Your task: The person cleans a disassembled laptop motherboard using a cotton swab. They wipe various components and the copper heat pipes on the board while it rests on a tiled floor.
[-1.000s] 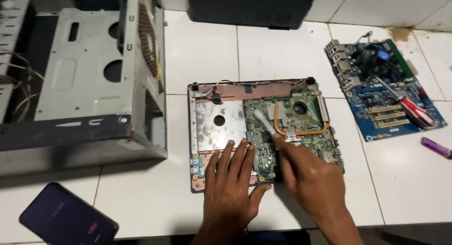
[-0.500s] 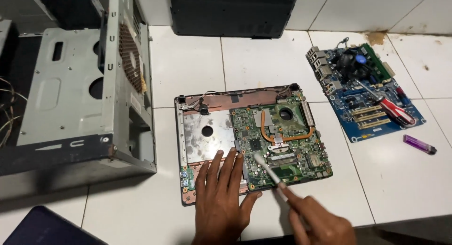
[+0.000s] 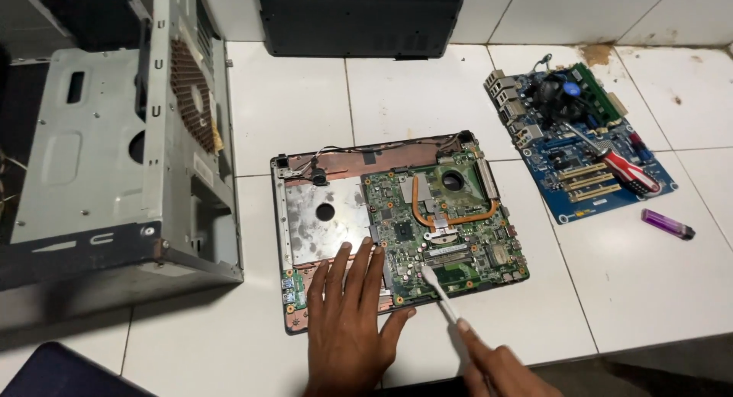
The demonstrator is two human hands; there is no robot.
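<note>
An opened laptop base (image 3: pixel 321 221) lies on the white tiled floor, its green motherboard (image 3: pixel 450 229) with a copper heat pipe exposed. My left hand (image 3: pixel 351 321) rests flat on the base's front edge, fingers spread and touching the board's left side. My right hand (image 3: pixel 496 366) grips a thin white brush-like tool (image 3: pixel 440 292), whose tip touches the board's lower middle.
An empty grey desktop case (image 3: pixel 114 153) stands at the left. A blue motherboard (image 3: pixel 580 145) with a red-handled screwdriver (image 3: pixel 630 172) on it lies at the right, and a purple lighter (image 3: pixel 666 224) beside it. A black device (image 3: pixel 359 19) sits at the top, a dark flat object (image 3: pixel 53 370) at the bottom left.
My right hand has drawn back toward me, pulling the white tool's tip from the board's middle down to its lower edge. My left hand has stayed flat.
</note>
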